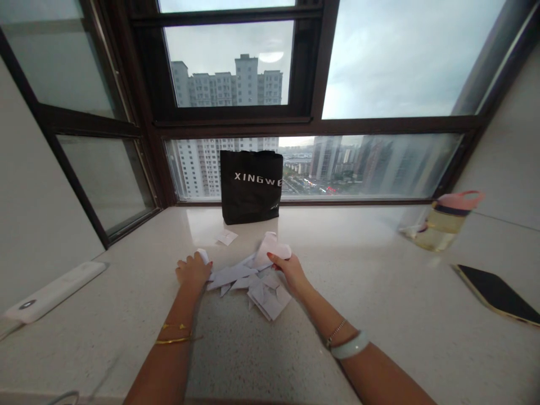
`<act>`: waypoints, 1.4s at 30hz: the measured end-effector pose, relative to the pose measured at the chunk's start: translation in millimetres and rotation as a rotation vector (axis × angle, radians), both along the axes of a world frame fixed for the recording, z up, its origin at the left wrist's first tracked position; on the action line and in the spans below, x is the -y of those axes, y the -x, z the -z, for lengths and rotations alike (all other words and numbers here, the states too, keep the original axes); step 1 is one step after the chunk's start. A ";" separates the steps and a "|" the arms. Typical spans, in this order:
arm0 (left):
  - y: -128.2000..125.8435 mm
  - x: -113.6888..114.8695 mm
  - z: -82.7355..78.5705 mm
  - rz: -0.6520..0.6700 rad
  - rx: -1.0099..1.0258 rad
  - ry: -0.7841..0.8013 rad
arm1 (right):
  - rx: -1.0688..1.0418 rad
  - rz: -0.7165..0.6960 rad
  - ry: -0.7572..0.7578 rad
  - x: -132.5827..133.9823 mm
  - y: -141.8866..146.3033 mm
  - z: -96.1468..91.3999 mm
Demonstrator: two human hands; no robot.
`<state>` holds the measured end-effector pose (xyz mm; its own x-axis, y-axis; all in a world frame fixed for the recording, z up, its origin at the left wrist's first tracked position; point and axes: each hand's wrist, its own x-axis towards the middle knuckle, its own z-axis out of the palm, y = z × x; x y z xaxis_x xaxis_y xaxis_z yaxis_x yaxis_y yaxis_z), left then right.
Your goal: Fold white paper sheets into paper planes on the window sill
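A heap of white folded paper pieces [253,284] lies on the pale stone sill [346,292] in front of me. My left hand [193,269] is curled at the heap's left edge, its fingers closed round a small white paper piece [203,256]. My right hand [290,271] is at the heap's right side and pinches a larger curled white paper [272,247], lifted a little above the pile. One more paper scrap [226,237] lies apart, nearer the black bag [251,185].
The black bag with white lettering stands against the window. A pink-lidded water bottle [442,220] lies at the right, a dark phone [495,293] nearer me. A white power strip [54,289] sits at the left. Window frames close off the back.
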<state>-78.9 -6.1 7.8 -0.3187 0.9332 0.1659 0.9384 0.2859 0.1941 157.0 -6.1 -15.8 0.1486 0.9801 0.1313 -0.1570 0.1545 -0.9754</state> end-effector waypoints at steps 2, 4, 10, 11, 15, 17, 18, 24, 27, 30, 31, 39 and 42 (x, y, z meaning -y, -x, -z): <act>-5.5 0.6 -1.3 0.042 -0.015 0.054 | 0.017 -0.004 -0.004 1.2 0.8 -0.1; -11.1 -0.2 -1.6 0.094 -0.017 0.067 | 0.032 0.000 -0.004 1.9 1.1 -0.5; -16.2 -4.2 3.6 0.173 -0.032 -0.004 | 0.030 -0.011 -0.001 2.1 1.5 -1.6; -16.1 -4.9 4.8 0.189 -0.032 -0.021 | 0.025 -0.012 -0.002 2.1 1.4 -1.6; -14.3 -7.7 9.6 0.238 -0.009 -0.047 | 0.005 -0.002 -0.005 2.2 1.0 -1.4; -12.2 -9.8 11.6 0.277 0.016 -0.079 | 0.002 0.006 -0.003 2.4 0.7 -1.5; -10.8 -11.0 12.5 0.293 0.027 -0.098 | 0.001 0.009 -0.003 2.5 0.6 -1.6; -4.9 -22.0 11.4 0.287 0.135 -0.275 | -0.024 0.006 -0.005 3.3 1.1 -2.8; -5.5 -26.2 6.2 0.290 0.498 -0.523 | -0.055 -0.015 -0.004 3.7 2.0 -3.0; -9.3 -25.6 -1.1 0.353 1.063 -0.593 | -0.093 -0.066 0.009 5.3 4.2 -4.0; -11.6 -23.9 -3.7 0.393 1.254 -0.558 | -0.119 -0.093 0.012 6.3 5.3 -4.7; -50.3 8.5 -16.8 0.776 1.809 0.125 | -0.329 -0.359 -0.001 14.1 12.1 -9.3; -62.4 14.1 -16.1 0.851 1.844 0.246 | -0.363 -0.353 -0.010 11.8 11.9 -8.3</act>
<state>-16.5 -20.2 23.9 0.5109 0.8541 0.0973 -0.3998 0.1359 0.9065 145.1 -17.8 -7.5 -0.1540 0.9778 0.1421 -0.5305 0.0395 -0.8468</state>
